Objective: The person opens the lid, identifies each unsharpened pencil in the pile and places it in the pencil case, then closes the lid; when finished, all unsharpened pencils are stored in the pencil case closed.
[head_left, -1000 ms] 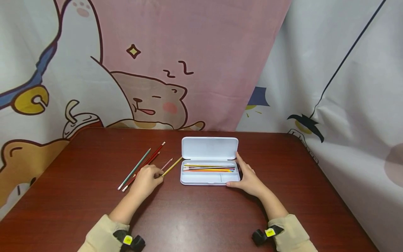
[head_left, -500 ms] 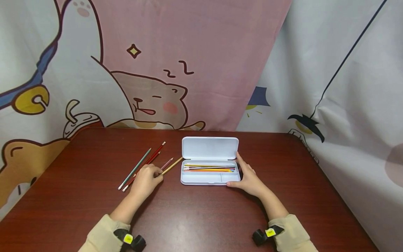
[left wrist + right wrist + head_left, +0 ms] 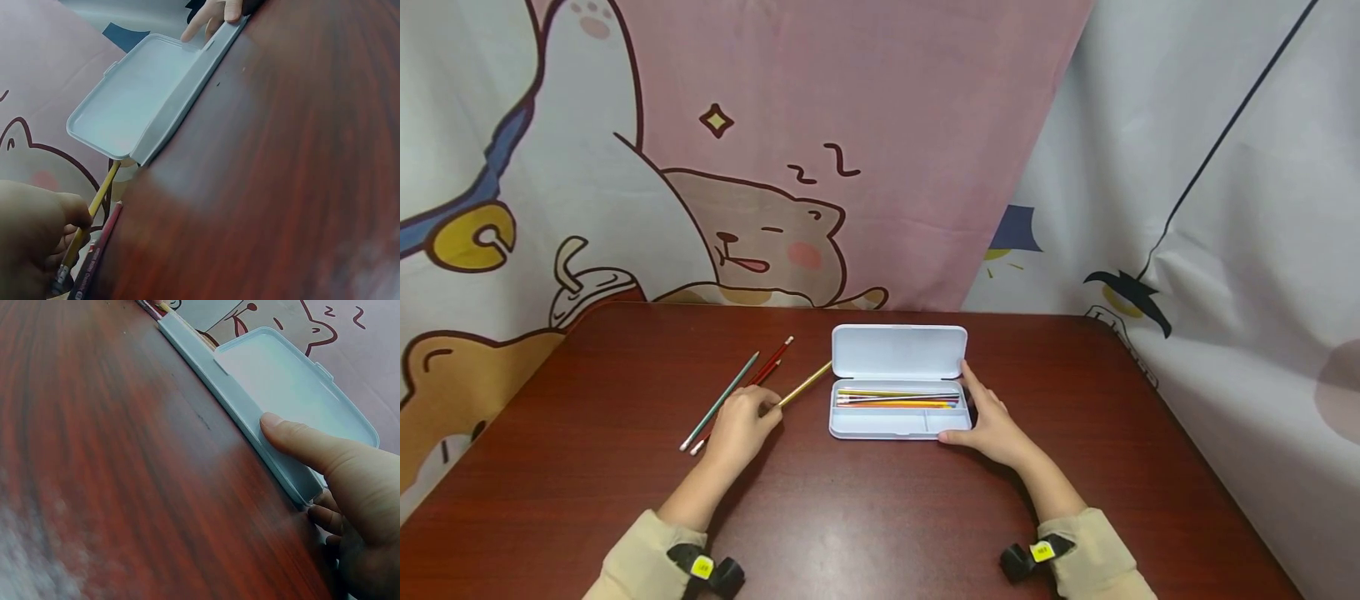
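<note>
My left hand pinches a yellow pencil between thumb and fingers. Its far end points toward the pencil case, and its eraser end shows below my fingers in the left wrist view. Just under it there lies a dark red pencil with lettering. The white pencil case stands with its lid raised, and several pencils lie in its back compartment. My right hand holds the case's right end, thumb on the front wall and fingers around the corner.
Left of my left hand, a teal pencil and red pencils lie slanted on the brown table. A cartoon-printed curtain hangs behind the table's back edge.
My left hand has shifted slightly left with the yellow pencil, whose far end has swung up and back. A pink pencil beside it is now out of sight in the head view. The right hand stays put.
</note>
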A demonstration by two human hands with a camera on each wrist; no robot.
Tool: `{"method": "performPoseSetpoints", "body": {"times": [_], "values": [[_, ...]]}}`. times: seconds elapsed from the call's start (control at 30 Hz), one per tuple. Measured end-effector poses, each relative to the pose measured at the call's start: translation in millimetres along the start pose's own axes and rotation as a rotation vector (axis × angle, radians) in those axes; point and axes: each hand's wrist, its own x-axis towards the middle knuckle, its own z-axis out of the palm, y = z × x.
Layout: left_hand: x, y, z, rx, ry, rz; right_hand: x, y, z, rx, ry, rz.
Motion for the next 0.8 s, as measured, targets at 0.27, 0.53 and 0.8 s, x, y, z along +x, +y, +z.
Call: {"method": "performPoseSetpoints", "body": {"times": [0.27,0.53,0.8], "values": [[5.4,0.4,-12.0,-0.031,0.089,0.036,0,0,0,-0.008,0.001,0.01],[11.8,1.3,-24.6,-0.045,0.178,0.072,0,-1,0,-0.001,0.003,0.004],[14.6,10.9,-30.6,-0.1,0.205,0.122,0,0,0,-0.006,0.004,-0.006]]}}
